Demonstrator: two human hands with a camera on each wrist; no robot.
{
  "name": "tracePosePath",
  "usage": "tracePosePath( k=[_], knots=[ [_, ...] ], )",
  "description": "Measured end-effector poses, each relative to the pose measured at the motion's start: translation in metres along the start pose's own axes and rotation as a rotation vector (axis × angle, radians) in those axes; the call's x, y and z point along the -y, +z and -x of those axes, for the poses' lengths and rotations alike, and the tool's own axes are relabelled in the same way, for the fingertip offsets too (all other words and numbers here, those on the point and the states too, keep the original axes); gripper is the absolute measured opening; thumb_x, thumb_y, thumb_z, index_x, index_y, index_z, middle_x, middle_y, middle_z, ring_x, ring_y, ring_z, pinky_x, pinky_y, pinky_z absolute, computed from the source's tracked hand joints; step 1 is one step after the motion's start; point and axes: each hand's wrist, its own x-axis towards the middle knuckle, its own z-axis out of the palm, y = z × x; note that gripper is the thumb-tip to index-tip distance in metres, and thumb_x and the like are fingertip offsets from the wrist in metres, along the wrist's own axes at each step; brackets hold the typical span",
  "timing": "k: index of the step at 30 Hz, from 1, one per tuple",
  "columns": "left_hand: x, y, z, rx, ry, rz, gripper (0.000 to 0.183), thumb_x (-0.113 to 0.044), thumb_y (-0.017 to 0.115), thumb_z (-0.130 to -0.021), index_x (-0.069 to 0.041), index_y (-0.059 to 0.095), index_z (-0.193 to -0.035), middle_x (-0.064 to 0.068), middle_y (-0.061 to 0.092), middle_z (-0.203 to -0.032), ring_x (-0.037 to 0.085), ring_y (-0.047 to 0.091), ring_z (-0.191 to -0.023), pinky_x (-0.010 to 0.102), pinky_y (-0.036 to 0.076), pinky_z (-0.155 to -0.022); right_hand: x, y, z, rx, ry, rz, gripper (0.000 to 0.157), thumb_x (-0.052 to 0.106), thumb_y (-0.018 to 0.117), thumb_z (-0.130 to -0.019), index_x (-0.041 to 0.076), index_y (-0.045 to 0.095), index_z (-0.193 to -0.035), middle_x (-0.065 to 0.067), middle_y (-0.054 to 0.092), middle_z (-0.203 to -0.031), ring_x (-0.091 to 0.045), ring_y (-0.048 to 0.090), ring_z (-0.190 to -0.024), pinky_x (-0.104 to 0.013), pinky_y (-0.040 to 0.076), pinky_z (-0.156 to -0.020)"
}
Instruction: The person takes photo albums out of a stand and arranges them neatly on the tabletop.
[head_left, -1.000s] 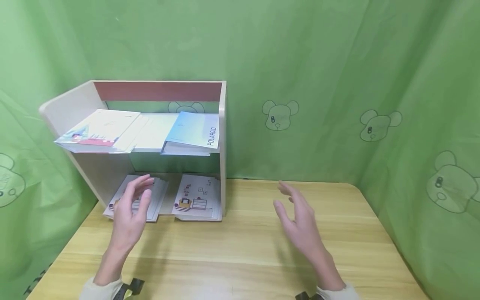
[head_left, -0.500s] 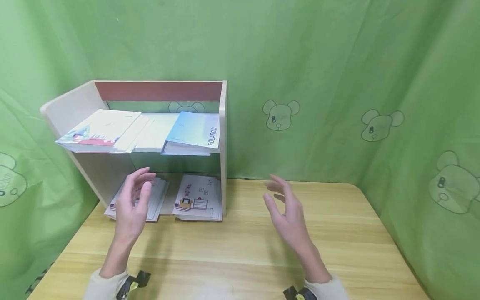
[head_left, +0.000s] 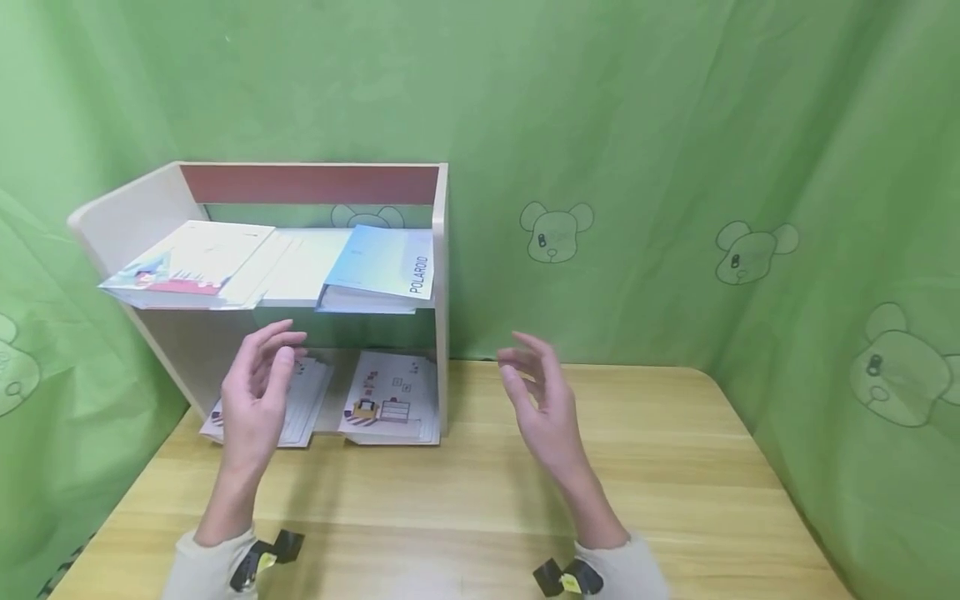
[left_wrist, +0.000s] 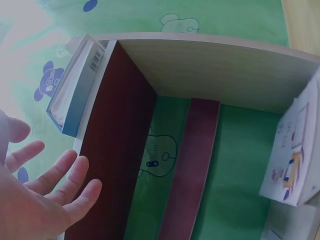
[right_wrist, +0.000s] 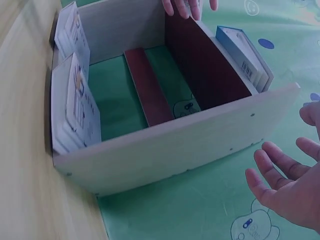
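Note:
My left hand point(head_left: 255, 408) hovers in front of the shelf unit point(head_left: 442, 333), its fingers loosely bent and nothing in them. To the right of the unit, above the table, my right hand point(head_left: 546, 417) is raised in a similar relaxed pose, also holding nothing. On the upper shelf a white-and-pink book stack point(head_left: 202, 258) lies at the left and a blue book marked POLAROID point(head_left: 386, 262) at the right. Below are two white stacks with printed covers: the right one point(head_left: 393, 400) shows fully, while the left one point(head_left: 307, 400) is partly hidden by my left hand.
The wooden table point(head_left: 675, 475) extends to the right of the unit and toward me. A green curtain point(head_left: 637, 125) with bear-face prints surrounds the table at the back and sides. In the right wrist view, the unit's side panel point(right_wrist: 175, 150) stands close to the right hand.
My right hand has moved left, toward the shelf unit, and slightly farther forward. The left hand has risen slightly. Books and shelf stay where they were; the head view has shifted a little.

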Motion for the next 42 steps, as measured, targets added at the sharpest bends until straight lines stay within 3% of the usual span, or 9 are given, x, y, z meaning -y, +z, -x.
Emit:
tracePosePath(
  k=[9, 14, 19, 25, 32, 37, 42],
  knots=[
    [-0.004, -0.007, -0.006, 0.056, -0.059, -0.051, 0.041, -0.023, 0.041, -0.112, -0.018, 0.048, -0.152, 0.008, 0.061, -0.134, 0.014, 0.061, -0.114, 0.019, 0.051, -0.095, 0.007, 0.023, -0.01, -0.01, 0.016, -0.067, 0.041, 0.01, 0.058, -0.105, 0.018, 0.051, -0.144, -0.011, 0.066, -0.125, -0.029, 0.062, -0.12, -0.039, 0.054, -0.104],
    [-0.014, -0.013, -0.01, 0.048, -0.094, -0.094, 0.041, -0.022, 0.046, -0.11, -0.023, 0.049, -0.151, 0.008, 0.062, -0.133, 0.015, 0.06, -0.118, 0.018, 0.049, -0.097, 0.011, 0.04, -0.017, 0.008, 0.024, -0.102, 0.041, 0.012, 0.058, -0.105, 0.017, 0.051, -0.145, -0.014, 0.065, -0.126, -0.027, 0.062, -0.119, -0.04, 0.054, -0.104],
    [-0.018, -0.003, -0.019, 0.064, -0.101, -0.078, 0.042, -0.023, 0.047, -0.11, -0.026, 0.049, -0.151, 0.009, 0.062, -0.134, 0.012, 0.059, -0.119, 0.019, 0.049, -0.096, 0.017, 0.044, -0.023, 0.008, 0.02, -0.093, 0.04, 0.016, 0.057, -0.106, 0.021, 0.051, -0.145, -0.014, 0.065, -0.125, -0.03, 0.063, -0.117, -0.043, 0.055, -0.102],
    [-0.018, 0.012, -0.025, 0.095, -0.11, -0.101, 0.044, -0.03, 0.046, -0.11, -0.032, 0.045, -0.154, 0.005, 0.064, -0.131, 0.017, 0.061, -0.116, 0.021, 0.048, -0.094, 0.022, 0.045, -0.031, 0.001, 0.028, -0.075, 0.04, 0.016, 0.056, -0.106, 0.019, 0.05, -0.145, -0.014, 0.066, -0.124, -0.036, 0.063, -0.116, -0.039, 0.055, -0.102],
    [-0.022, 0.011, -0.033, 0.065, -0.115, -0.201, 0.042, -0.038, 0.043, -0.11, -0.036, 0.047, -0.152, 0.005, 0.066, -0.118, 0.011, 0.065, -0.104, 0.022, 0.05, -0.085, 0.028, 0.062, -0.043, 0.036, 0.015, -0.118, 0.039, 0.019, 0.056, -0.106, 0.015, 0.05, -0.145, -0.014, 0.068, -0.124, -0.032, 0.066, -0.114, -0.035, 0.055, -0.102],
    [-0.024, 0.014, -0.038, 0.069, -0.123, -0.242, 0.043, -0.041, 0.044, -0.109, -0.035, 0.047, -0.152, 0.008, 0.068, -0.116, 0.019, 0.067, -0.101, 0.024, 0.052, -0.079, 0.029, 0.07, -0.047, 0.022, 0.032, -0.143, 0.037, 0.017, 0.056, -0.106, 0.011, 0.052, -0.143, -0.02, 0.068, -0.122, -0.037, 0.067, -0.111, -0.036, 0.057, -0.099],
    [-0.023, 0.023, -0.041, 0.077, -0.109, -0.245, 0.045, -0.04, 0.044, -0.109, -0.033, 0.047, -0.153, 0.008, 0.068, -0.12, 0.026, 0.069, -0.101, 0.029, 0.054, -0.074, 0.033, 0.074, -0.053, 0.016, 0.053, -0.136, 0.035, 0.017, 0.056, -0.106, 0.015, 0.054, -0.141, -0.015, 0.07, -0.117, -0.036, 0.069, -0.108, -0.034, 0.06, -0.094]
  ],
)
